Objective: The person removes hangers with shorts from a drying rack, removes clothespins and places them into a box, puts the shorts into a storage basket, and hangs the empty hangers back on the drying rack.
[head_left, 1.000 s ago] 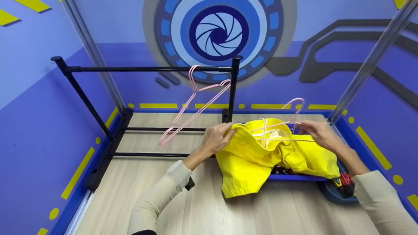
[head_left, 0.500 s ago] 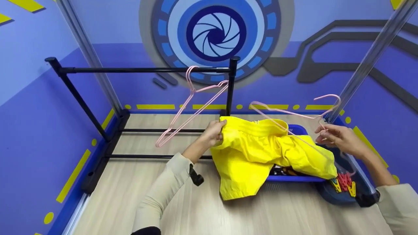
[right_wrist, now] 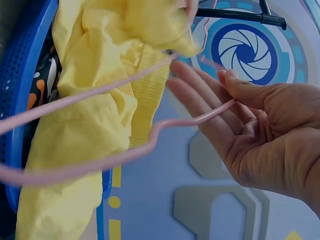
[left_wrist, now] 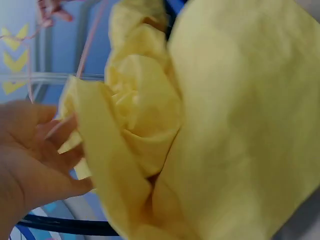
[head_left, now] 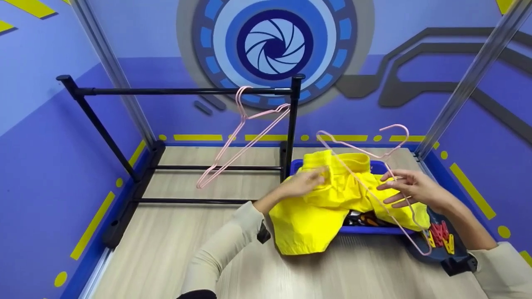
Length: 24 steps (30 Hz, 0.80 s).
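Note:
Yellow shorts (head_left: pixel 307 228) with a gathered waistband lie draped over a blue basket (head_left: pixel 365 229), one leg hanging past its front edge. My left hand (head_left: pixel 305 182) is at the waistband. In the left wrist view its fingers (left_wrist: pixel 62 132) and thumb reach the cloth's edge, spread apart. My right hand (head_left: pixel 419 191) holds a pink hanger (right_wrist: pixel 120 157) by one shoulder, the wire lying between thumb and fingers while the other fingers stay rather straight. The hanger tilts in front of the shorts, hook up, its lower end over a dark blue container.
A black clothes rack (head_left: pixel 187 91) stands at the left, with pink hangers (head_left: pixel 224 155) at the right end of its top bar. The dark blue container (head_left: pixel 419 251) beside the basket holds red and yellow clothespins (head_left: pixel 440 234). Dark patterned cloth (head_left: pixel 365 219) shows inside the basket.
The hanger came out of the waistband, swung right, then tilted down in front of the shorts. My left hand let go of the waistband's left corner and moved right along it.

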Available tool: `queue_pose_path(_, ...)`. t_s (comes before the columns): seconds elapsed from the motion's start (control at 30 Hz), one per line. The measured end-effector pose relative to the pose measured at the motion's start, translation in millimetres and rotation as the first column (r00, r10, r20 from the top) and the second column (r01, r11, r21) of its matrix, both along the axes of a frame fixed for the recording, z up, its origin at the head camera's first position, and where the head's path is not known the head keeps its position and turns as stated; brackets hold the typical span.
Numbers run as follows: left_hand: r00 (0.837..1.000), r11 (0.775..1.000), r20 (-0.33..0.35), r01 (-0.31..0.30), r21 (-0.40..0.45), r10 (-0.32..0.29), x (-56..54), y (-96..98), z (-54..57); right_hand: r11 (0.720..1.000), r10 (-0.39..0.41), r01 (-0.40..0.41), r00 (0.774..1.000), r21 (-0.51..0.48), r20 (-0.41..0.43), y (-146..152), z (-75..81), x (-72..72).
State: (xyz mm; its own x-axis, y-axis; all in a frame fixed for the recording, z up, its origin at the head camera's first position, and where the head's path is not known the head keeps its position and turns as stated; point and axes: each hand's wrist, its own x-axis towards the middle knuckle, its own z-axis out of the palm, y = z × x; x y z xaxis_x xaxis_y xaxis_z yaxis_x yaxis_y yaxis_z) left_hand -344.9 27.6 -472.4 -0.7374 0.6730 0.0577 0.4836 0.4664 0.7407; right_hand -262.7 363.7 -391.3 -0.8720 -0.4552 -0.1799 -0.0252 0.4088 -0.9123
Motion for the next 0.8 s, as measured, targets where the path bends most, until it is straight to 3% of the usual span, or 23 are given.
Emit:
queue_pose_path(0.03,0.996,0.99,-0.048,0.072,-0.118,-0.078,-0.1,0.7,-4.7,1.0,0.001,-0.001,1.0,-0.016,0.014,1,-0.3,1.0)
queue_pose_path(0.07,0.987,0.966,-0.07,0.127,-0.227,-0.146,-0.3,1.4,-9.7,1.0,0.0,0.001,1.0,-0.027,0.027,2,-0.6,1.7)
queue_pose_path(0.13,0.969,0.896,-0.087,0.176,-0.408,-0.231,-1.2,4.5,-19.0,0.999,-0.009,0.01,0.999,-0.037,0.05,3,-1.5,2.7)
queue_pose_path(0.2,0.971,0.838,-0.024,0.193,-0.511,-0.238,-2.4,9.4,-25.7,0.999,-0.021,0.024,0.997,-0.033,0.069,4,-2.8,3.2)
queue_pose_path(0.27,0.973,0.791,-0.003,0.185,-0.582,-0.23,-3.6,15.5,-29.2,0.999,-0.034,0.035,0.996,-0.018,0.079,4,-4.3,3.9)
queue_pose_path(0.4,0.972,0.721,0.006,0.177,-0.67,-0.233,-4.9,23.3,-34.1,0.999,-0.043,0.042,0.995,0.007,0.093,0,-9.8,6.6)
queue_pose_path(0.5,0.972,0.703,0.0,0.171,-0.69,-0.236,-3.9,23.8,-39.6,0.999,-0.037,0.034,0.996,0.034,0.084,-5,-12.2,9.3)
queue_pose_path(0.67,0.966,0.707,-0.042,0.158,-0.69,-0.257,0.2,19.6,-45.6,0.996,-0.032,0.024,0.996,0.091,0.082,-14,-11.8,12.7)
queue_pose_path(0.8,0.956,0.709,-0.055,0.174,-0.683,-0.287,6.3,17.9,-35.3,0.992,-0.033,0.023,0.996,0.125,0.083,-20,-8.2,16.0)
